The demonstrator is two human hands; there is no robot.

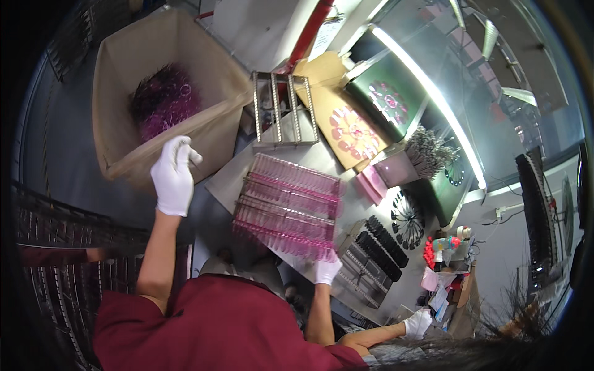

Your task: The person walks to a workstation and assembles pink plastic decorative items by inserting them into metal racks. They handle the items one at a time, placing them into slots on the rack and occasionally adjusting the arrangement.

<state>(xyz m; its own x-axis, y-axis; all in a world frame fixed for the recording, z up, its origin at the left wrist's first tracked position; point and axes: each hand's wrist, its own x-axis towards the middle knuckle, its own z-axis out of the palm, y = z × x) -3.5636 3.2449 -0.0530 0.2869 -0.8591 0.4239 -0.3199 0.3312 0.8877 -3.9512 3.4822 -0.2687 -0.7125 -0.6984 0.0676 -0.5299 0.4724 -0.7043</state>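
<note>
Looks to me like the step is handling that rack of clear pink pieces, middle of the frame, over the metal tabletop. The left hand is up by the big bin, fingers bunched, well apart from the rack; the right hand is at the rack's lower right corner. They're too small in this fisheye view to tell if either of the 2 is clamped on anything. My tip: support the frame near that corner, use 2 hands for any shift, keep it level, and don't let gloves snag the thin pieces.
</note>
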